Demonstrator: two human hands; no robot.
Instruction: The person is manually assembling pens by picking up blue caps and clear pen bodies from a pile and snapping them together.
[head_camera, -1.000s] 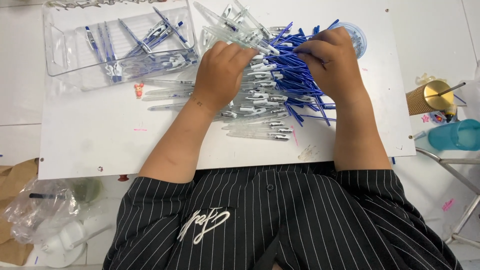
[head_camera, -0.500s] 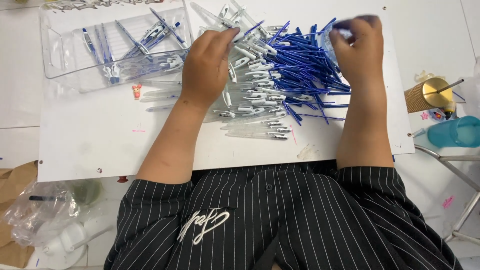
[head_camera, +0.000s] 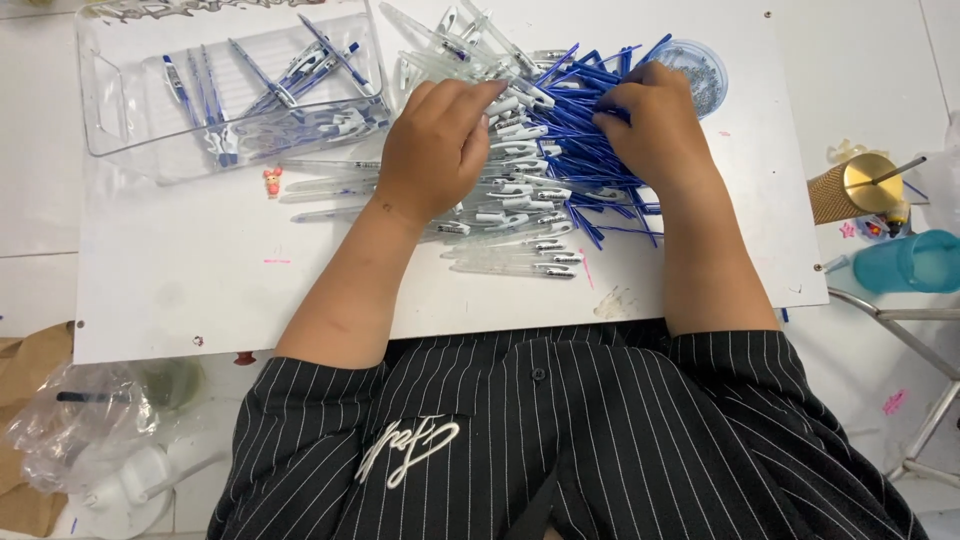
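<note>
Left hand (head_camera: 435, 150): fingers curled narrow, tips pressing on the clear pen barrels (head_camera: 510, 225); whether one is pinched cannot be told. Right hand (head_camera: 655, 125): fingers bent down into the blue refills (head_camera: 590, 115), apparently picking at one, though the grip is hidden. Both piles lie touching at the middle of the white tabletop (head_camera: 200, 290), within reach of either hand. A clear tray (head_camera: 105, 120) at upper left holds assembled pens. A small round cup (head_camera: 705, 65) sits just beyond the right hand.

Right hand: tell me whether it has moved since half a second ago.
Yes. The right hand has come down and leftward, away from the round tub of small parts, onto the blue refills.
</note>
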